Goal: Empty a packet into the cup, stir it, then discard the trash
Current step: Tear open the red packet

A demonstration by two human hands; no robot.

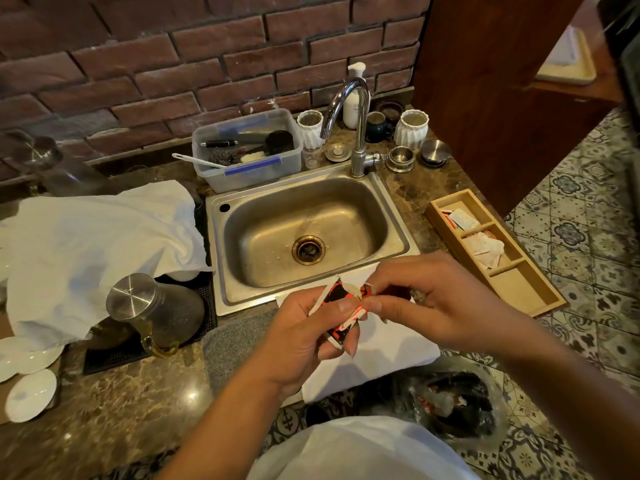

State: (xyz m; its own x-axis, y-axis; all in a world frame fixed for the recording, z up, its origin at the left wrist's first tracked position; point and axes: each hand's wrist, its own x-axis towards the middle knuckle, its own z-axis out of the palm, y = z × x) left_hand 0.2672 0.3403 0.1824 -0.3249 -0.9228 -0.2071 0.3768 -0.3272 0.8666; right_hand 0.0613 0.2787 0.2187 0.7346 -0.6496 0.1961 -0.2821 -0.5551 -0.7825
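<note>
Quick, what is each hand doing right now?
Left hand: closed, pinching the red and black packet.
Right hand: closed, pinching the packet's top corner.

Our left hand (304,334) and right hand (433,303) are bare, with no rings, watch or gloves on them. Below the sink (221,244), our forearms run bare to the frame's edge, no sleeve showing. Nearest us, below the sink, we wear a plain white garment (356,452) over the torso.
</note>
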